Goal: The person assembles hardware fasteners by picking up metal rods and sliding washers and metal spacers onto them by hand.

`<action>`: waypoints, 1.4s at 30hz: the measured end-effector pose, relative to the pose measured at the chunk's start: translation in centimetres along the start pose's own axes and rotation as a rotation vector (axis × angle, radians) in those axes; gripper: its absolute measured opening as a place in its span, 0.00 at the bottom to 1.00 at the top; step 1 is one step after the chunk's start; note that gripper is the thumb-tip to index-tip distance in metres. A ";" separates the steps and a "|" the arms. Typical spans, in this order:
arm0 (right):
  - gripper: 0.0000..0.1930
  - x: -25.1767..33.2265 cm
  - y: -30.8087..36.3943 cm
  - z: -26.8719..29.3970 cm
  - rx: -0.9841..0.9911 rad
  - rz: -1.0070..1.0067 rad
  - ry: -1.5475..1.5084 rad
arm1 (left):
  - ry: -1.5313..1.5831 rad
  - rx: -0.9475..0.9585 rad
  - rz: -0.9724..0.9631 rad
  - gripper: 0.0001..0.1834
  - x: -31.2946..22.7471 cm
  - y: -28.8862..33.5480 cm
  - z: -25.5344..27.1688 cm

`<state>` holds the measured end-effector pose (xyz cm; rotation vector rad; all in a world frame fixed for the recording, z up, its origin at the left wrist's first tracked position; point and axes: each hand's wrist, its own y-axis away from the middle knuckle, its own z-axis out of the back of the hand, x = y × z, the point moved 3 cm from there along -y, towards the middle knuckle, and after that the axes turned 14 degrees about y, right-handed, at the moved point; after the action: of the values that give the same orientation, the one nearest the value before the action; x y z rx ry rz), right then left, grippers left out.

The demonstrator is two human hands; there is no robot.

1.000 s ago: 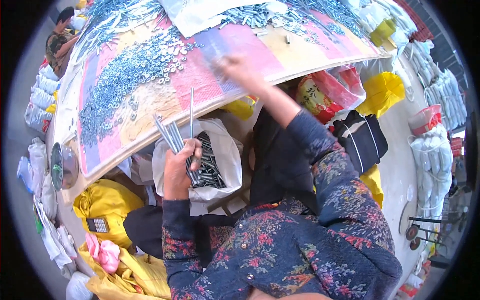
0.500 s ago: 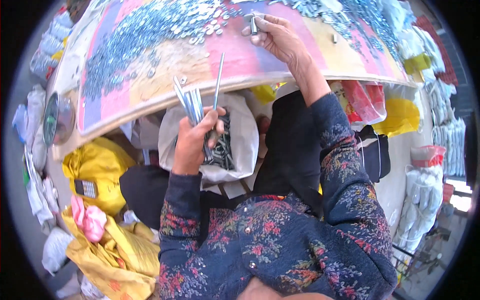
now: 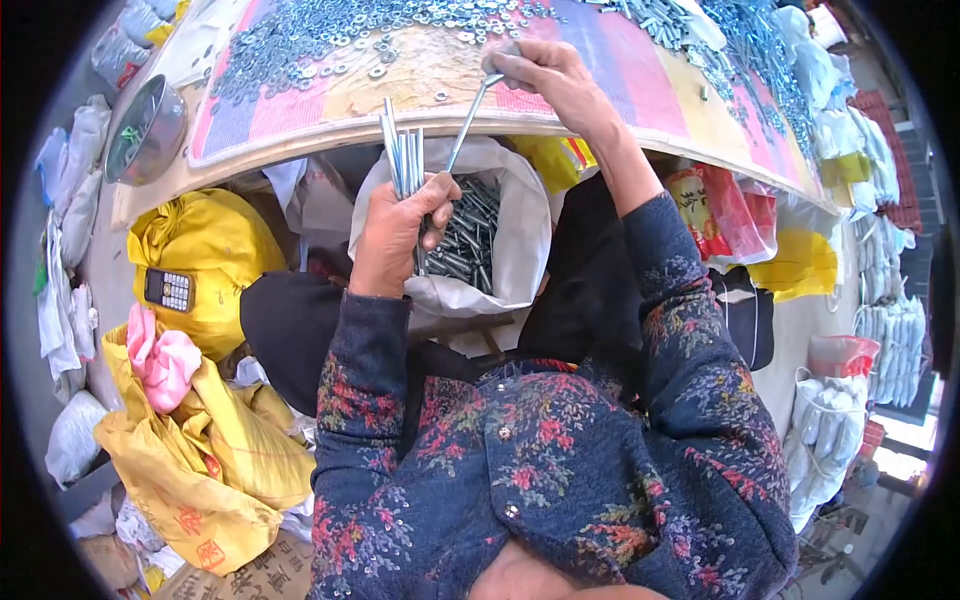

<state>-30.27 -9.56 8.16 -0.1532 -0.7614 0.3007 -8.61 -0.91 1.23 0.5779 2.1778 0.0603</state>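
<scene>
Single rod: between the hands, long axis leaning up and rightward, lower end at the left hand, upper end meeting the right hand, whose fingers pinch a small part, too blurred to identify. Left fingers wrap a near-upright bundle. White sack below; washers on table beyond.

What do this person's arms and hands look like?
The left hand and right hand are ungloved. The left sleeve and right sleeve are dark blue, scattered with pink, red and orange floral sprays, and end short of the hands.
</scene>
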 end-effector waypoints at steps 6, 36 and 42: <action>0.15 3.2 -1.6 -2.9 0.333 0.200 0.241 | -0.022 -0.057 -0.071 0.09 -0.2 1.0 0.7; 0.11 3.1 -0.6 -8.4 -0.108 -0.361 -0.777 | 0.092 -0.050 -0.047 0.14 -0.6 1.4 1.2; 0.10 4.2 2.0 -5.8 -0.374 -0.067 -0.272 | 0.248 0.047 0.110 0.14 0.9 1.4 0.1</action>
<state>-23.77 -6.49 6.28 -0.4454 -1.0874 0.1131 -8.43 0.70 0.86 0.7510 2.3904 0.1475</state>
